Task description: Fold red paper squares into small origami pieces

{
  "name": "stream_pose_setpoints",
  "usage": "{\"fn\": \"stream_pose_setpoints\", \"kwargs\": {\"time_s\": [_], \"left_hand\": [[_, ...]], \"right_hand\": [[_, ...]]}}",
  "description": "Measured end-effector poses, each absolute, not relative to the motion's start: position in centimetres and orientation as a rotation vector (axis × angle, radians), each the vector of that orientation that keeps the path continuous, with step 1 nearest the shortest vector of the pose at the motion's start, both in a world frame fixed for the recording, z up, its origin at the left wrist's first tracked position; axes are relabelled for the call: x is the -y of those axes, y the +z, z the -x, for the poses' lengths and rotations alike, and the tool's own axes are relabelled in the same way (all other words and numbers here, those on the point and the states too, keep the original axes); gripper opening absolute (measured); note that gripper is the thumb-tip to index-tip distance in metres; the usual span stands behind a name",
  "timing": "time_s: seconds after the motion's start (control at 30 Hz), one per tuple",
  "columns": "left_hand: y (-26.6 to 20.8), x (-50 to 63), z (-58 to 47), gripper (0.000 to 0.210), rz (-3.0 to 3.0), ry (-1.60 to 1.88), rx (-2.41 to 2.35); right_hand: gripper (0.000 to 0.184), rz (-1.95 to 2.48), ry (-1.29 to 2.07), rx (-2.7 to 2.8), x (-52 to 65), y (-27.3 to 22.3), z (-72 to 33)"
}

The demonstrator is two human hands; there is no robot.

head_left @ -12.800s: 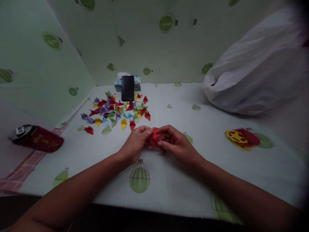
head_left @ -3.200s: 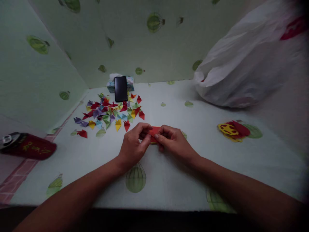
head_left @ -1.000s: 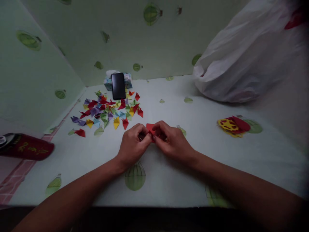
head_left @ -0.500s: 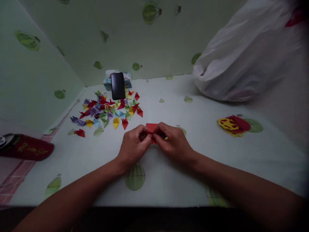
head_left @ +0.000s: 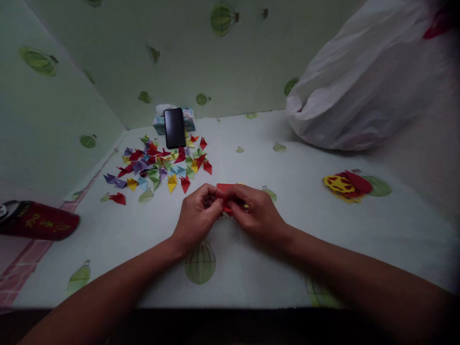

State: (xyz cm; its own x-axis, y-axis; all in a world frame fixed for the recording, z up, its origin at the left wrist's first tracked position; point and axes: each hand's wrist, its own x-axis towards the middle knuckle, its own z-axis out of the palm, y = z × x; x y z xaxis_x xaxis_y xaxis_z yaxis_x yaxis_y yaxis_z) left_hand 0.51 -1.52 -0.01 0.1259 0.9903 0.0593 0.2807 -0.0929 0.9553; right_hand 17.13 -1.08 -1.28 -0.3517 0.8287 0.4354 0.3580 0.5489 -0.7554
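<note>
My left fingers (head_left: 207, 190) and right fingers (head_left: 240, 192) pinch the red paper (head_left: 222, 186). My thumbs (head_left: 213, 211) have just parted slightly; the fold seems unfinished.

The left hand (head_left: 197, 211) and the right hand (head_left: 259, 211) are seen to be bare. Behind the left hand, a narrow wrist (head_left: 176, 244) is followed by the left forearm (head_left: 115, 282), bare and broadened toward its near end. Behind the right hand, the right forearm (head_left: 345, 268) is likewise bare and tapered, its near end darkened by shadow. Fingernail detail is blurred.
</note>
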Motion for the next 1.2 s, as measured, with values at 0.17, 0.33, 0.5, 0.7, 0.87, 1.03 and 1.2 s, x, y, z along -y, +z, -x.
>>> {"fn": "stream_pose_setpoints", "kwargs": {"time_s": [0.17,0.33,0.5,0.7,0.87,1.03,1.2], "left_hand": [[0.12,1.48,-0.52,0.008,-1.484,1.056,-1.262],[0.27,1.55,-0.59,0.010,-1.498,1.063,-1.262],[0.43,1.61,-0.59,0.009,-1.455,1.077,-1.212],[0.63,1.56,-0.60,0.010,-1.448,1.070,-1.216],[0.43,1.49,-0.53,0.015,-1.511,1.078,-1.225],[0.02,1.46,-0.34,0.013,-1.605,1.094,-1.273],[0.14,1.57,-0.19,0.009,-1.742,1.105,-1.317]], "right_hand": [[0.018,0.959,0.664,1.947,1.02,-0.89,-17.21],[0.016,0.965,0.645,1.916,0.96,-0.82,-17.24],[0.018,0.931,0.652,1.910,0.90,-0.92,-17.30],[0.019,0.927,0.571,1.908,0.98,-1.10,-17.28],[0.017,0.896,0.513,1.884,0.87,-1.22,-17.23],[0.014,0.901,0.624,1.840,0.91,-0.86,-17.24],[0.013,0.969,0.971,1.711,0.94,-0.35,-17.39]]}}
